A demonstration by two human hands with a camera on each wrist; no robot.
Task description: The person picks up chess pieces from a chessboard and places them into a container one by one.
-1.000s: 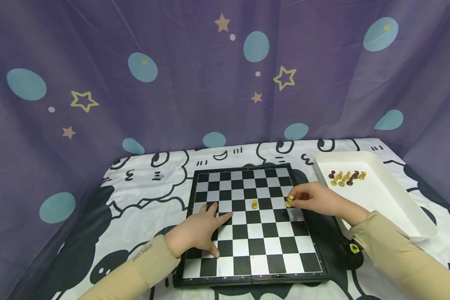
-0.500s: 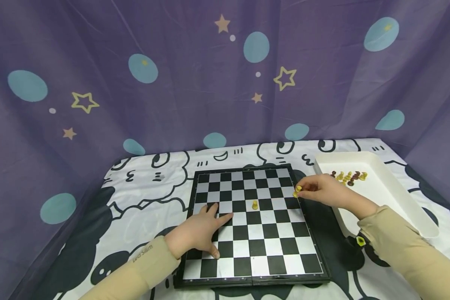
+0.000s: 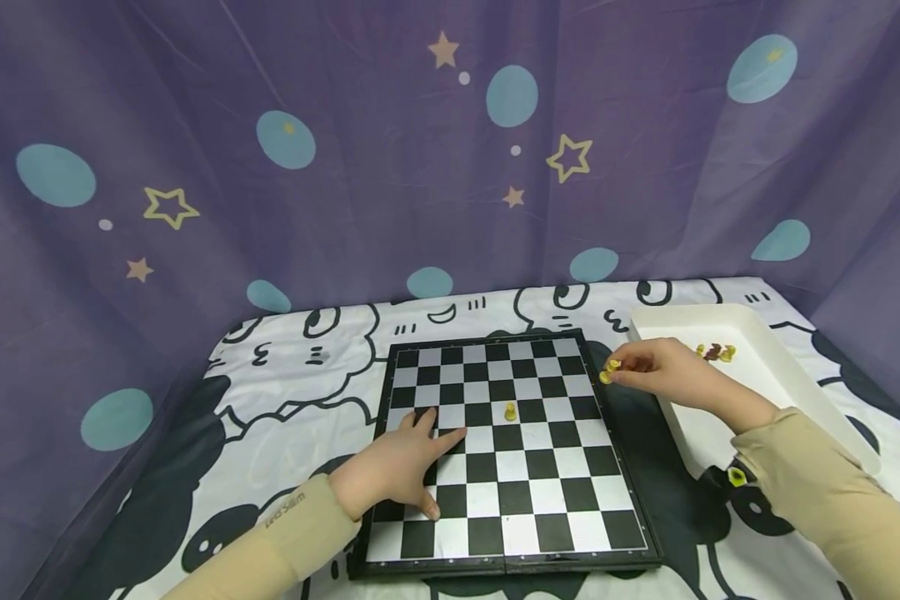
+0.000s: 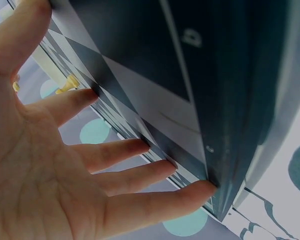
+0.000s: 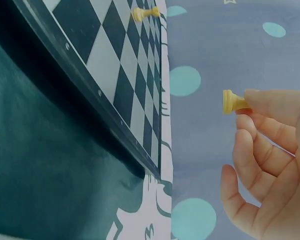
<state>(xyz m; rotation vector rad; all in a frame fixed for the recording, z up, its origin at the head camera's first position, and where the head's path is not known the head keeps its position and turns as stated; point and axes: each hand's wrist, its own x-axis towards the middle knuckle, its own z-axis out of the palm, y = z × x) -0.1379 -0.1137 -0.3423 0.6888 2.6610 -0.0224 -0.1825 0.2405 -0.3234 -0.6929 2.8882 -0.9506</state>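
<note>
My left hand [image 3: 393,471] lies with spread fingers on the left side of the black-and-white chessboard [image 3: 513,467]. In the left wrist view its fingertips touch the board's surface. Just right of the board's edge, my right hand [image 3: 667,371] pinches a yellow chess piece [image 5: 232,102] between thumb and fingers, above the cloth. The fingers cover the piece's upper end; its round base shows in the right wrist view. Another yellow chess piece [image 3: 510,412] stands upright near the middle of the board.
A white tray [image 3: 772,417] stands right of the board, partly behind the right forearm. Several yellow and dark red chess pieces [image 3: 714,353] lie in it, some hidden by the right hand. A cartoon-print cloth [image 3: 285,433] lies underneath; a purple curtain [image 3: 390,208] hangs behind.
The right hand has moved right and away from me with the yellow chess piece, from above the board past its right edge toward the tray. The left hand stays in place.
</note>
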